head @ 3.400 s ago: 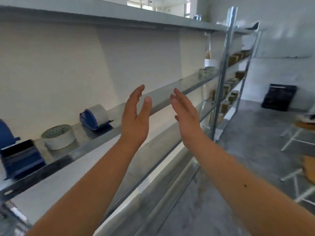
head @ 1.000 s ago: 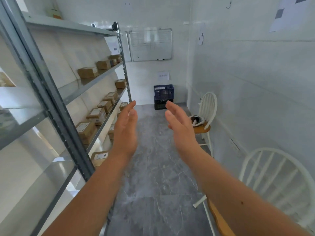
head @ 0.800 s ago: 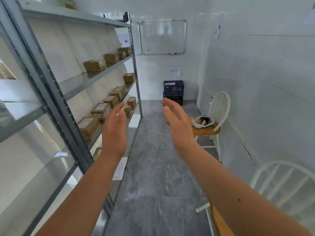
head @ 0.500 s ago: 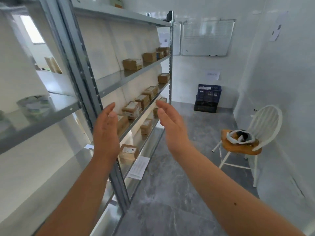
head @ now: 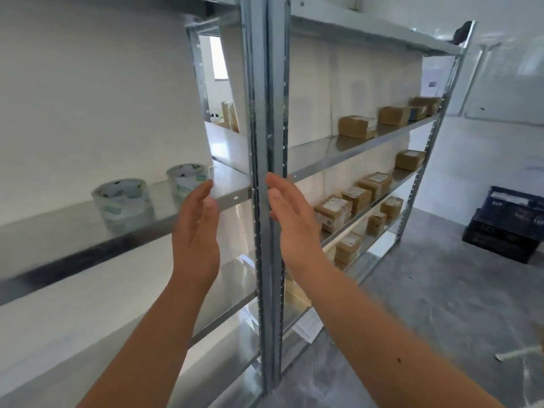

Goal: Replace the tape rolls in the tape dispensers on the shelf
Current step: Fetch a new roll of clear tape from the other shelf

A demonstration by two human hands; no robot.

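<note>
tape rolls (head: pixel 123 201) beyond left grip (head: pixel 195 231)

tape rolls: 2 — nearer (head: pixel 123 203), farther (head: pixel 188 179), left shelf | hands: 2 — left (head: pixel 196 231), right (head: pixel 294 222) | dark crates: a stack (head: pixel 509 228), far right; count unclear | cardboard boxes: many, right shelves

Bright, even daylight fills the white room, glare sheens the metal shelf (head: pixel 88 228), motion blur smears the tape rolls (head: pixel 123 204) at left, and wide-angle distortion bows the upright post (head: pixel 269 113).
</note>
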